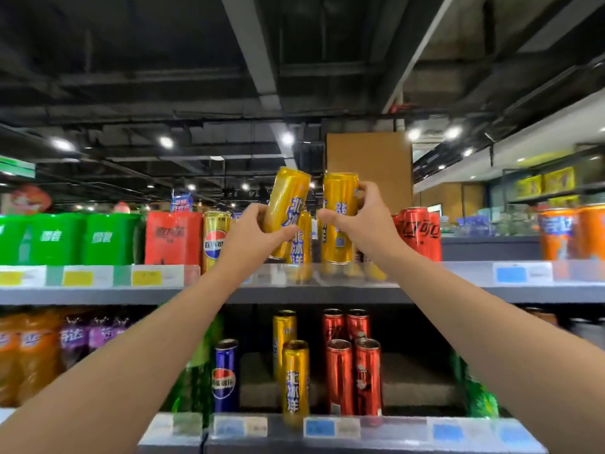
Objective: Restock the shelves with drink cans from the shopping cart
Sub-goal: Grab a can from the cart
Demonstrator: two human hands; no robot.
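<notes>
Both arms reach up to the top shelf [294, 294]. My left hand [252, 237] grips a tall yellow can [288, 198], tilted to the right above the shelf. My right hand [363, 221] grips a second yellow can [339, 217], upright, its base just at the shelf's front rail. Between them another yellow can [302, 244] stands on the shelf behind. The shopping cart is out of view.
On the top shelf stand green packs [65, 239], a red pack [173, 237], a gold Pepsi can [216, 240], red cans [417, 234] and orange cans [569, 232]. The lower shelf [343, 430] holds a blue can, yellow cans, red cans and bottles at the left.
</notes>
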